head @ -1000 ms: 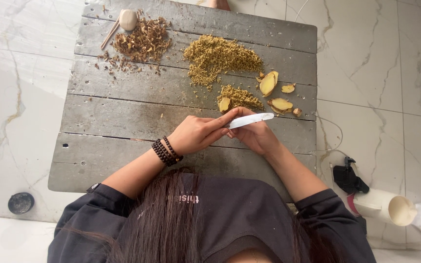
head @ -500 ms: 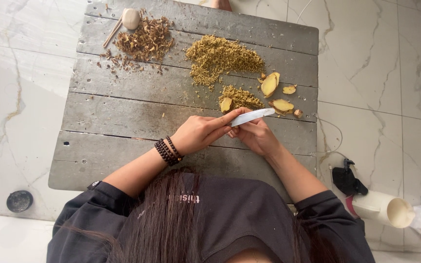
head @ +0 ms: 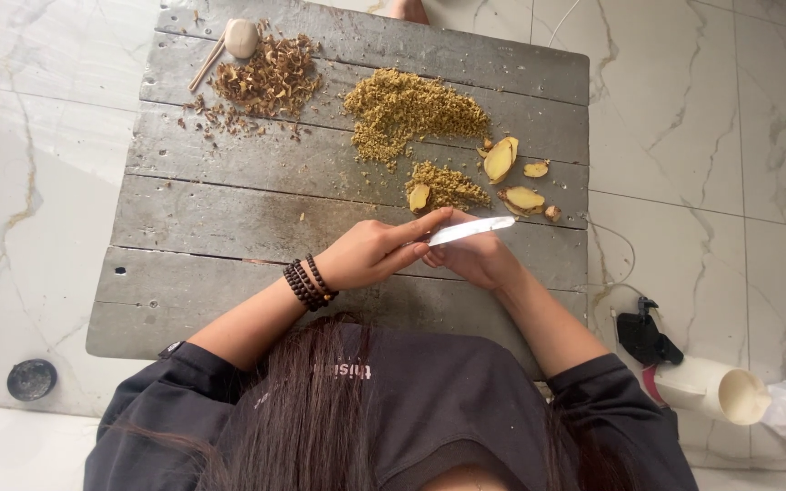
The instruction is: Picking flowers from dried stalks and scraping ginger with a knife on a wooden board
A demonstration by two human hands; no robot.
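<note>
Both hands meet at a white knife over the grey plank desk (head: pixel 229 227)

Right hand (head: pixel 477 259) grips the white knife (head: pixel 470 229); left hand (head: pixel 370 255) pinches its blade beside ginger slices (head: pixel 511 177) and chopped ginger (head: pixel 416 111)

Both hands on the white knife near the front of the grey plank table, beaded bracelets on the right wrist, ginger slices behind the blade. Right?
Not quite: the head view shows the dark beaded bracelets on the left wrist, not the right. The rest holds: left hand and right hand meet at the white knife near the front of the grey plank table, ginger slices behind the blade.
</note>
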